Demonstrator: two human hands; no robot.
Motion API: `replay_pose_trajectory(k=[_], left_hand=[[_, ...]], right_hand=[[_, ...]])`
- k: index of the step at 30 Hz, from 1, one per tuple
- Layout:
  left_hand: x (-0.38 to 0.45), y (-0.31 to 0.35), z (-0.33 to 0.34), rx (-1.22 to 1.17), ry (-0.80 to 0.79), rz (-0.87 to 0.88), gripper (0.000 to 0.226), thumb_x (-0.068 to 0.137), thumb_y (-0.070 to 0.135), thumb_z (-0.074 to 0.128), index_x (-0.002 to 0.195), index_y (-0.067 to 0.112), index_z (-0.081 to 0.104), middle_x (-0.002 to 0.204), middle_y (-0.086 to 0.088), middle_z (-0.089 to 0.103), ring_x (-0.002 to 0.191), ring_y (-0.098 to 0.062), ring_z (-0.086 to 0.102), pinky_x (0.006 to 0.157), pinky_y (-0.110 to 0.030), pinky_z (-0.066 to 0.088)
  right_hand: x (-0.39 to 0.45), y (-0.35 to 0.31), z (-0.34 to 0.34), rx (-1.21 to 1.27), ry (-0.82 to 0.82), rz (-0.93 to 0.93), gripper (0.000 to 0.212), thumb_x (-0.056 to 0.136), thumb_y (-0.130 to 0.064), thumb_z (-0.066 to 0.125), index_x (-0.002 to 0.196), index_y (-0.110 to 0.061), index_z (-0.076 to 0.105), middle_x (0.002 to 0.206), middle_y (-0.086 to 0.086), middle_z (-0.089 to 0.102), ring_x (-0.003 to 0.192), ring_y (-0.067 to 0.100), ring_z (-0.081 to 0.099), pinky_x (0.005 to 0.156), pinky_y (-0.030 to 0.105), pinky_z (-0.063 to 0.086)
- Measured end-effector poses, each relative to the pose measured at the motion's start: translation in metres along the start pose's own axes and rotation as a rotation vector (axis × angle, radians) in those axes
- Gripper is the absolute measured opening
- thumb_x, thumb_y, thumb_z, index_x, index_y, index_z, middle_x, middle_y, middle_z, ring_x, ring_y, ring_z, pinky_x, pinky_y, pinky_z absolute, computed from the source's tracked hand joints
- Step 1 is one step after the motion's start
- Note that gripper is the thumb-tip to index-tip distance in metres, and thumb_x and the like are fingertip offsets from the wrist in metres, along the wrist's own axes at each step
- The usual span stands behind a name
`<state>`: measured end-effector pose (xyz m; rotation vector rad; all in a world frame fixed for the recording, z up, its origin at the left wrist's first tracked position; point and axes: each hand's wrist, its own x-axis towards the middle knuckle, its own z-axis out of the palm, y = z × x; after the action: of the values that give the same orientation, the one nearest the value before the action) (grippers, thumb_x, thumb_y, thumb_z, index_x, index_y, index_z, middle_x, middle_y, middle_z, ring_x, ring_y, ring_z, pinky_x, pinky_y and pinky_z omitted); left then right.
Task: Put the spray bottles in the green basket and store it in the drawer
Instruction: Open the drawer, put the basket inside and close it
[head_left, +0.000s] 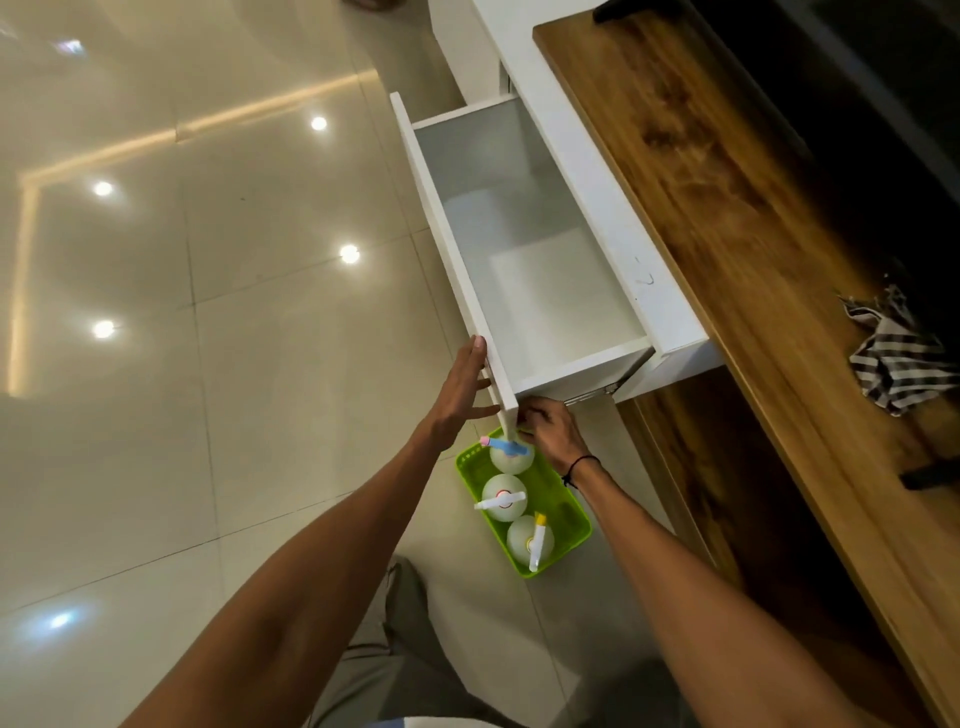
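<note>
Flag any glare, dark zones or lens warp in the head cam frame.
Head view: ceiling lights glare off the glossy floor; the top right corner above the wooden counter is nearly black; wide-angle bend curves the open drawer edges; green basket and hands stay readable.

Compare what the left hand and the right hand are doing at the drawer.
The left hand lies open and flat against the outside of the drawer front; the right hand is curled beneath the drawer's near corner. The left hand stands clear of the green basket; the right hand hangs just above its far end. Both touch the same corner.
</note>
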<state>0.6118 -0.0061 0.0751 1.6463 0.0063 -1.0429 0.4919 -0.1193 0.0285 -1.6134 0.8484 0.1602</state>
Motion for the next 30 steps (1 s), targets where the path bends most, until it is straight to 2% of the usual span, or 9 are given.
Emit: replay_pose_trajectory(k=[4, 11, 14, 16, 20, 23, 26, 28, 30], left_hand=[[-0.003, -0.007, -0.011, 0.001, 0.043, -0.004, 0.072, 0.103, 0.067, 0.046, 0.165, 0.034, 0.028, 0.162, 0.002, 0.047, 0.143, -0.029, 0.053, 0.104, -0.057, 0.057], [-0.01, -0.017, -0.027, -0.028, 0.098, 0.035, 0.065, 0.105, 0.06, 0.05, 0.161, 0.033, 0.033, 0.155, 0.004, 0.053, 0.134, -0.024, 0.06, 0.08, -0.036, 0.062], [-0.014, -0.02, -0.036, -0.03, 0.122, 0.043, 0.062, 0.106, 0.059, 0.049, 0.159, 0.032, 0.035, 0.151, 0.004, 0.055, 0.131, -0.023, 0.061, 0.077, -0.033, 0.061], [-0.017, -0.022, -0.042, -0.033, 0.14, 0.044, 0.062, 0.106, 0.058, 0.049, 0.16, 0.031, 0.035, 0.151, 0.002, 0.056, 0.13, -0.023, 0.061, 0.078, -0.035, 0.061], [-0.023, -0.026, -0.054, -0.032, 0.179, 0.046, 0.059, 0.107, 0.056, 0.047, 0.159, 0.03, 0.037, 0.148, 0.001, 0.058, 0.13, -0.024, 0.062, 0.077, -0.035, 0.06], [-0.027, -0.03, -0.065, -0.021, 0.203, 0.052, 0.057, 0.107, 0.056, 0.046, 0.157, 0.03, 0.038, 0.148, 0.002, 0.058, 0.13, -0.022, 0.061, 0.077, -0.035, 0.06], [-0.031, -0.035, -0.076, -0.015, 0.225, 0.055, 0.054, 0.108, 0.056, 0.046, 0.154, 0.029, 0.041, 0.146, 0.002, 0.059, 0.129, -0.02, 0.061, 0.075, -0.035, 0.06], [-0.034, -0.037, -0.081, -0.011, 0.233, 0.049, 0.054, 0.107, 0.056, 0.047, 0.153, 0.03, 0.041, 0.143, 0.003, 0.06, 0.128, -0.02, 0.062, 0.076, -0.036, 0.06], [-0.036, -0.039, -0.086, -0.017, 0.257, 0.046, 0.053, 0.106, 0.056, 0.049, 0.152, 0.03, 0.042, 0.141, 0.004, 0.062, 0.127, -0.02, 0.064, 0.082, -0.042, 0.061]], right_hand=[[-0.003, -0.008, 0.01, -0.101, -0.021, -0.039, 0.027, 0.097, 0.004, 0.048, 0.099, 0.01, 0.075, 0.108, 0.026, 0.076, 0.108, 0.044, 0.07, 0.094, 0.057, 0.057], [-0.006, -0.015, 0.026, -0.139, -0.09, -0.049, 0.024, 0.096, 0.001, 0.052, 0.096, 0.012, 0.073, 0.104, 0.025, 0.076, 0.105, 0.043, 0.072, 0.091, 0.056, 0.059], [-0.008, -0.019, 0.035, -0.168, -0.11, -0.06, 0.027, 0.097, 0.001, 0.05, 0.097, 0.01, 0.075, 0.105, 0.023, 0.077, 0.102, 0.04, 0.072, 0.091, 0.052, 0.06], [-0.008, -0.021, 0.042, -0.193, -0.127, -0.065, 0.029, 0.097, 0.002, 0.049, 0.099, 0.008, 0.077, 0.106, 0.022, 0.077, 0.1, 0.037, 0.071, 0.087, 0.044, 0.059], [-0.008, -0.021, 0.056, -0.212, -0.172, -0.081, 0.028, 0.096, 0.001, 0.049, 0.097, 0.008, 0.076, 0.103, 0.022, 0.076, 0.081, 0.018, 0.068, 0.072, 0.025, 0.05], [-0.009, -0.023, 0.068, -0.172, -0.193, -0.071, 0.03, 0.097, 0.004, 0.046, 0.1, 0.01, 0.076, 0.104, 0.024, 0.077, 0.086, 0.026, 0.074, 0.081, 0.032, 0.059], [-0.011, -0.024, 0.078, -0.21, -0.221, -0.102, 0.031, 0.097, 0.004, 0.047, 0.101, 0.006, 0.078, 0.104, 0.02, 0.077, 0.095, 0.029, 0.071, 0.089, 0.038, 0.056], [-0.013, -0.025, 0.085, -0.237, -0.243, -0.128, 0.031, 0.095, 0.003, 0.048, 0.092, -0.003, 0.078, 0.093, 0.01, 0.074, 0.09, 0.025, 0.065, 0.084, 0.037, 0.052], [-0.014, -0.026, 0.092, -0.255, -0.262, -0.139, 0.033, 0.094, 0.003, 0.048, 0.089, -0.009, 0.078, 0.09, 0.009, 0.071, 0.086, 0.019, 0.058, 0.08, 0.029, 0.045]])
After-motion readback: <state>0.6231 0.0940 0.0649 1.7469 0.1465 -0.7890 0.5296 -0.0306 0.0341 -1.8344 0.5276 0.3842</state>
